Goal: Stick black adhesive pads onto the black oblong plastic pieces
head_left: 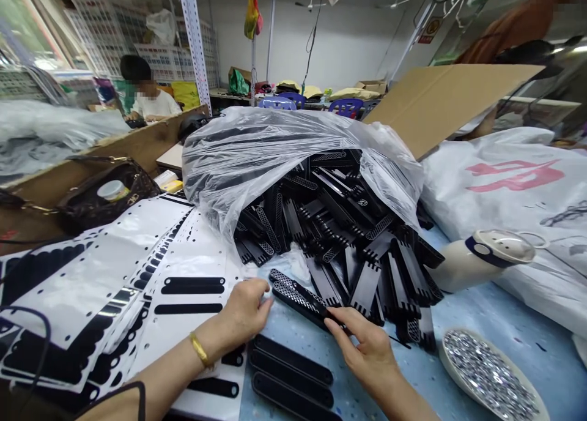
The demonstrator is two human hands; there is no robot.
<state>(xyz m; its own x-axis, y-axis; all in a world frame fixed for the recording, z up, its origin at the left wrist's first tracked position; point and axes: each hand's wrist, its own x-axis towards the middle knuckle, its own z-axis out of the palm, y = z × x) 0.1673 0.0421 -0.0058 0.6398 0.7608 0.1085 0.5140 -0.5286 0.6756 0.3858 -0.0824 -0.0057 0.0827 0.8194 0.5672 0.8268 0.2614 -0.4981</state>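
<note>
My right hand (367, 344) grips the near end of a long black plastic piece (300, 298) with rounded ends and a silver mesh pattern, between thumb and fingers. Close to its far end is my left hand (243, 308), fingers curled in; whatever they may hold is hidden. Under the left forearm lies a white backing sheet (183, 341) with black rounded strips (192, 285). Several plain black bars (291, 372) rest side by side on the blue tabletop between my arms. Many more black pieces (348, 225) spill from a clear plastic bag (257, 139) in front.
A bowl of small shiny metal parts (490, 372) stands at the right, with a cream-coloured flask (472, 259) lying behind it. A cardboard flap (454, 103) and a white bag (513, 164) are at the back right. At left are stacked sheets (92, 286) and a brown handbag (105, 194).
</note>
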